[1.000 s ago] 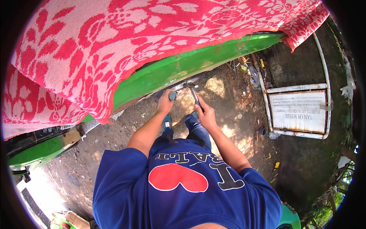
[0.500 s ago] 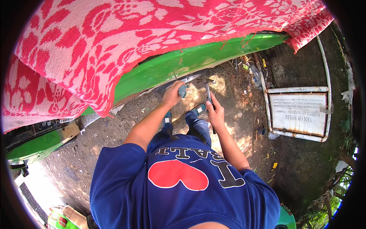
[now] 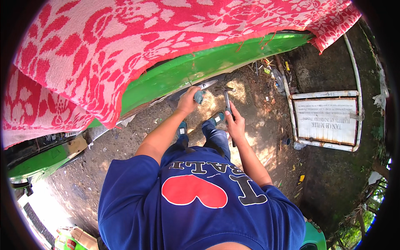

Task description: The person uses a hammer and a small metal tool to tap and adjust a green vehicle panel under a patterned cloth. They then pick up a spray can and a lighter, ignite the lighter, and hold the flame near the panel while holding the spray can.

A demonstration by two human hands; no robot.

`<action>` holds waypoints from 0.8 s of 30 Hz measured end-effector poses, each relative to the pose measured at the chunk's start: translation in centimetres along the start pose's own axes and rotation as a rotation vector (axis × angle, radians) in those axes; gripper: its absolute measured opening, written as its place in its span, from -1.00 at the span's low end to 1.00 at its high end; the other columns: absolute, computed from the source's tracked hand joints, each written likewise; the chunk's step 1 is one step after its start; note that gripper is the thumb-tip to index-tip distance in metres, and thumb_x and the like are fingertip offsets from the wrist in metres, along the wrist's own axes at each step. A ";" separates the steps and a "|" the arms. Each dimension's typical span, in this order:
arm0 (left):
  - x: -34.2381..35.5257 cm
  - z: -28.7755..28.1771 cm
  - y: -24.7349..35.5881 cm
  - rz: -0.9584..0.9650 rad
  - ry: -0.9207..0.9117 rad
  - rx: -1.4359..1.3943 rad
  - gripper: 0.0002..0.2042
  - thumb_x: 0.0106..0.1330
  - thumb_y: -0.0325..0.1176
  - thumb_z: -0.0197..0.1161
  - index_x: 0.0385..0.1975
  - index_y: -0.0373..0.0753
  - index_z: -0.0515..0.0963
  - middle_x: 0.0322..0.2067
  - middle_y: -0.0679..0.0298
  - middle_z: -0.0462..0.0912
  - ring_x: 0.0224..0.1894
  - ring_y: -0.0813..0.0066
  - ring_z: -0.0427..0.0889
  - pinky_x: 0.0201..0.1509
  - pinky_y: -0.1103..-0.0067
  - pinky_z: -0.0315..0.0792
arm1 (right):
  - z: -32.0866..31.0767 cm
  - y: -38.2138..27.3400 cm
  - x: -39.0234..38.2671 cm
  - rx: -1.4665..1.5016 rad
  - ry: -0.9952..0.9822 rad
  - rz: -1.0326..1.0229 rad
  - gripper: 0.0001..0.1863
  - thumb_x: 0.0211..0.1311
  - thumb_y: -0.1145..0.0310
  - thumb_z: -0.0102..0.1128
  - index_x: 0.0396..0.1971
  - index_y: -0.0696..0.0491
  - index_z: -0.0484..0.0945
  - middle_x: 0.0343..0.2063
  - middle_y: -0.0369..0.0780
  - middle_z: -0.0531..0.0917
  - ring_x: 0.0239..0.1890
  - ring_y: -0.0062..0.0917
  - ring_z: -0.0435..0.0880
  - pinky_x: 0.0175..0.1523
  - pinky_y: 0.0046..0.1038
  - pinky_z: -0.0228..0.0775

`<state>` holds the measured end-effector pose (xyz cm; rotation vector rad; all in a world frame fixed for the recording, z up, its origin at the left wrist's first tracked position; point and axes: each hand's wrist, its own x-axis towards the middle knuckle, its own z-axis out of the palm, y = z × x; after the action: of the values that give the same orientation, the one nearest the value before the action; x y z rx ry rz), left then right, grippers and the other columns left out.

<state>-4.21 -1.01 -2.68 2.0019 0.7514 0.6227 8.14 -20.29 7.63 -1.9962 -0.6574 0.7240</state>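
Red-and-pink flowered cloth (image 3: 125, 46) draped over green vehicle body (image 3: 196, 68) — covers most of it. Bare dirt ground (image 3: 137, 141), sun-dappled. White sign board in pale pipe frame (image 3: 325, 121) lying flat at right. Litter scraps (image 3: 275, 73) near upper end — small yellow bit (image 3: 301, 178) below sign.

Dark blue short-sleeved T-shirt (image 3: 200, 208) with a red heart and black lettering on the chest, blue jeans (image 3: 214, 141), teal shoes (image 3: 217, 118), bare forearms, bare hands, no gloves
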 end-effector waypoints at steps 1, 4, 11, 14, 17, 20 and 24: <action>0.0 0.0 -0.1 0.001 0.001 0.004 -0.68 0.28 -0.21 0.31 -0.03 -0.11 0.46 -0.03 0.18 0.55 -0.04 -0.02 0.59 -0.04 0.27 0.49 | -0.1 -0.4 -0.1 0.012 -0.014 0.029 -0.51 0.36 0.35 0.15 0.28 0.07 0.42 -0.24 -0.23 0.71 -0.32 -0.72 0.56 -0.13 -0.57 0.46; -0.2 0.1 -0.3 0.017 0.007 0.015 -0.69 0.28 -0.21 0.31 -0.04 -0.11 0.46 -0.04 0.18 0.56 -0.04 -0.02 0.59 -0.04 0.26 0.50 | 0.0 -0.5 -0.2 0.028 -0.028 0.033 -0.51 0.36 0.35 0.15 0.27 0.08 0.43 -0.23 -0.23 0.71 -0.32 -0.72 0.56 -0.12 -0.57 0.46; 0.0 0.3 -0.2 0.022 0.015 0.003 -0.69 0.27 -0.20 0.32 -0.06 -0.09 0.46 -0.05 0.19 0.56 -0.04 -0.01 0.59 -0.05 0.25 0.50 | 0.1 0.8 0.0 0.043 0.002 -0.058 -0.50 0.35 0.34 0.17 0.27 0.08 0.43 -0.31 -0.27 0.70 -0.34 -0.71 0.56 -0.15 -0.56 0.46; -0.1 0.3 -0.1 0.017 0.012 0.002 -0.69 0.27 -0.20 0.32 -0.06 -0.10 0.46 -0.05 0.19 0.56 -0.04 -0.02 0.59 -0.05 0.25 0.49 | -0.2 -0.1 -0.2 0.028 -0.012 -0.011 -0.51 0.35 0.33 0.16 0.27 0.08 0.43 -0.30 -0.25 0.71 -0.34 -0.70 0.57 -0.14 -0.56 0.47; -0.1 0.4 -0.1 0.012 0.005 0.013 -0.69 0.26 -0.23 0.33 -0.06 -0.11 0.46 -0.05 0.19 0.56 -0.04 -0.02 0.59 -0.04 0.25 0.49 | -0.4 -0.4 -0.3 0.009 0.001 -0.016 -0.51 0.35 0.33 0.16 0.26 0.08 0.44 -0.33 -0.25 0.70 -0.36 -0.71 0.55 -0.16 -0.56 0.47; -0.1 0.5 -0.1 -0.008 -0.004 0.017 -0.69 0.23 -0.29 0.33 -0.05 -0.11 0.46 -0.05 0.19 0.56 -0.04 -0.03 0.58 -0.04 0.24 0.48 | -0.7 -0.9 -0.3 -0.029 -0.031 0.041 -0.51 0.36 0.32 0.16 0.27 0.07 0.43 -0.23 -0.18 0.72 -0.28 -0.68 0.62 -0.10 -0.54 0.48; 0.4 0.6 0.3 -0.042 -0.002 0.016 -0.66 0.18 -0.41 0.31 -0.05 -0.10 0.45 -0.04 0.16 0.57 -0.02 -0.05 0.57 -0.05 0.23 0.48 | -0.4 0.2 -0.2 -0.013 -0.032 -0.020 -0.50 0.37 0.33 0.15 0.29 0.06 0.41 -0.19 -0.19 0.66 -0.23 -0.64 0.59 -0.10 -0.54 0.45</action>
<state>-3.46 -1.17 -2.65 1.9960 0.7978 0.5917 8.29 -20.75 7.73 -1.9906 -0.7011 0.7425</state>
